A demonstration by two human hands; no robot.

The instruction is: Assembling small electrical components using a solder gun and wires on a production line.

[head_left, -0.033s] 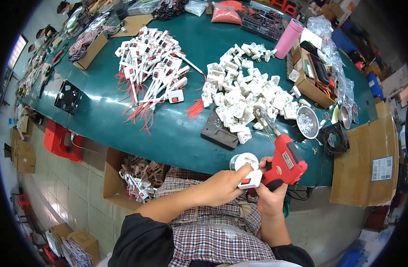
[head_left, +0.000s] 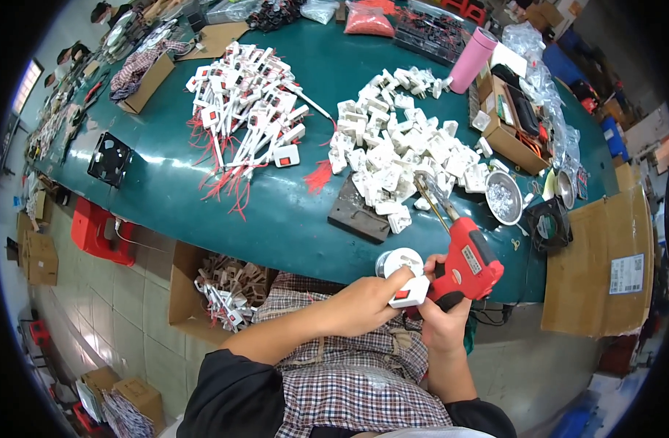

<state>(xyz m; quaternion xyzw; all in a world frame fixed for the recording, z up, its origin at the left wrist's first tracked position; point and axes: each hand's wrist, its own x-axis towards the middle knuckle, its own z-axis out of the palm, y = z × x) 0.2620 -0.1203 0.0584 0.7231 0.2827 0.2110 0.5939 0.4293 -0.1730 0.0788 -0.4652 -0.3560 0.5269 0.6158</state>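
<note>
A small white plastic housing with a red rocker switch [head_left: 409,293] is pinched in my left hand [head_left: 360,305], just past the table's front edge. My right hand [head_left: 447,332] is closed round the handle of a red soldering gun [head_left: 468,255], its thumb close beside the housing. The gun's metal tip points away from me, over the near side of a heap of white plug housings [head_left: 404,142]; contact there cannot be made out. Next to my left fingertips is a white spool [head_left: 403,258], partly hidden by them.
Left on the green table lies a pile of white switch pieces with red wires [head_left: 250,106]. A dark block [head_left: 358,217] sits before the housings, a metal bowl [head_left: 504,198] to their right. A pink bottle [head_left: 473,60] stands behind. Below, an open carton [head_left: 185,292] holds more pieces.
</note>
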